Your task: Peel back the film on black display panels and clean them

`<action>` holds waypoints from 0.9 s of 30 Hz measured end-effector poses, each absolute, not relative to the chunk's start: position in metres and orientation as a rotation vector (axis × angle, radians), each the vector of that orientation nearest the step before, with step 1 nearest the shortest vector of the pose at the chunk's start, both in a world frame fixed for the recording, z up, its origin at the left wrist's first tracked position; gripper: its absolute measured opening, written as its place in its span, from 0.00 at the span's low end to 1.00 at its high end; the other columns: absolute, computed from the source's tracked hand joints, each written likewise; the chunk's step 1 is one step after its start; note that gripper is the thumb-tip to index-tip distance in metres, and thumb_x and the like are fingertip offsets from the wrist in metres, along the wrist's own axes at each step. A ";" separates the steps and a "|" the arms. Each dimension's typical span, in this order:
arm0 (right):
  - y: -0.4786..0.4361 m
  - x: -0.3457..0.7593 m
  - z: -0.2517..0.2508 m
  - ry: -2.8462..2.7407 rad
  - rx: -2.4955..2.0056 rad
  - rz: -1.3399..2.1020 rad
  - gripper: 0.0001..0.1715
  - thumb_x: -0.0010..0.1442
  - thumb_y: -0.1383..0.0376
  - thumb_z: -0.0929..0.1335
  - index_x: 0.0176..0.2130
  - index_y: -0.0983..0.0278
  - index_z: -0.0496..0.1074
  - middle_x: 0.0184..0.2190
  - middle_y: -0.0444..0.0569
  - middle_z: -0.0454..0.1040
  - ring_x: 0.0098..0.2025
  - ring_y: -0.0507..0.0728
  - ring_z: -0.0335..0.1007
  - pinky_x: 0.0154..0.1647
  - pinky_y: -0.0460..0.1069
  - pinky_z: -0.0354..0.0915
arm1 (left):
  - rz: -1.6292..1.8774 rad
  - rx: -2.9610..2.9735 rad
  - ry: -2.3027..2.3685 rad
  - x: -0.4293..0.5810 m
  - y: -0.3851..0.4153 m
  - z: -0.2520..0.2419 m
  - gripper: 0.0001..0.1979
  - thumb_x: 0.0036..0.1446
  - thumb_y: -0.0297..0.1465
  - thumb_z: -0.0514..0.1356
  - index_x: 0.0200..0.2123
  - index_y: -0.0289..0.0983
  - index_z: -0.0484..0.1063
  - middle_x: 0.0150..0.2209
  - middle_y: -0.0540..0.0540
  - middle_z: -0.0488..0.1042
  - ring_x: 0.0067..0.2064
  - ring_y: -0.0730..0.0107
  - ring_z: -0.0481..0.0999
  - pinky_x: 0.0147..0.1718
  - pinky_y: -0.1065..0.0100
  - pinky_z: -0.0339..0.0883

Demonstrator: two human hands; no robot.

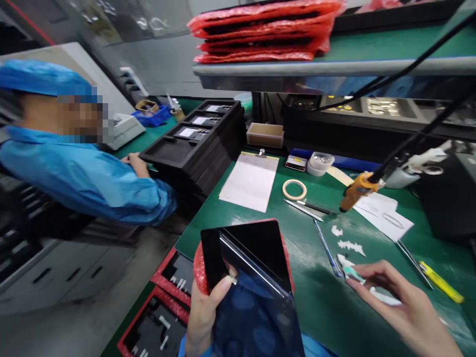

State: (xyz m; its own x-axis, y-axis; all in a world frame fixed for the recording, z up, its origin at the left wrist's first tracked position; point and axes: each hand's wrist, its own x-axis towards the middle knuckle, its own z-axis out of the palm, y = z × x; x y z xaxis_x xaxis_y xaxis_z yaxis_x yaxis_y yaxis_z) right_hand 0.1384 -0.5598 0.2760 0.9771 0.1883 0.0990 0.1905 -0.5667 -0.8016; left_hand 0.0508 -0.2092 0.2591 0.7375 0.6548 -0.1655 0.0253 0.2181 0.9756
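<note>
My left hand (204,310) grips the left side of a tablet-like panel (256,277) with a glossy black face, its thumb on top near a small pale tab. A bright diagonal line crosses the panel, perhaps the edge of a clear film. Red bubble wrap (201,270) shows behind the panel on both sides. Over the bench to the right, my right hand (397,297) pinches a small white and teal piece (351,272) between thumb and fingertips; its kind is unclear. Close by lie torn white scraps (351,246) and a blue pen (327,248).
A clipboard (250,181), tape roll (294,189), yellow cutter (441,281) and hanging orange-handled tool (357,191) are around the green bench. Red-edged panels (158,322) lie lower left. Stacked black trays (193,134) stand beside a co-worker in blue (82,168). A shelf (327,67) overhangs the back.
</note>
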 end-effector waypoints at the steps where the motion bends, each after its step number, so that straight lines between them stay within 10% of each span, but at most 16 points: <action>1: -0.554 0.141 0.283 -0.319 -2.142 -0.084 0.30 0.69 0.36 0.79 0.34 0.57 0.80 0.33 0.49 0.85 0.30 0.59 0.86 0.30 0.46 0.81 | 0.465 1.246 0.642 0.051 -0.212 0.263 0.21 0.54 0.43 0.84 0.47 0.40 0.90 0.39 0.48 0.92 0.43 0.58 0.92 0.48 0.69 0.86; 15: -0.466 0.179 0.368 -0.827 -1.889 -0.551 0.08 0.72 0.61 0.79 0.43 0.51 0.77 0.35 0.42 0.86 0.32 0.54 0.87 0.41 0.40 0.82 | 0.571 1.313 0.740 0.026 -0.234 0.296 0.14 0.53 0.44 0.83 0.31 0.40 0.91 0.31 0.47 0.89 0.34 0.61 0.90 0.42 0.70 0.84; 27: -0.441 0.181 0.373 -0.905 -1.846 -0.631 0.11 0.73 0.69 0.78 0.49 0.54 0.80 0.43 0.44 0.88 0.39 0.57 0.87 0.47 0.51 0.85 | 0.593 1.364 0.730 0.017 -0.238 0.301 0.16 0.55 0.46 0.82 0.27 0.43 0.88 0.27 0.48 0.86 0.29 0.61 0.85 0.36 0.67 0.83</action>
State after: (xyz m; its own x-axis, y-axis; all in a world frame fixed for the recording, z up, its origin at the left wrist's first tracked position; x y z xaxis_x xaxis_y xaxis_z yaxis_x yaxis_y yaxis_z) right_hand 0.1806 -0.4409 0.3734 0.5924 0.3136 0.7421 0.8047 -0.2740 -0.5267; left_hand 0.0168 -0.2377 0.3010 0.6502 0.7504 -0.1187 0.0373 0.1245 0.9915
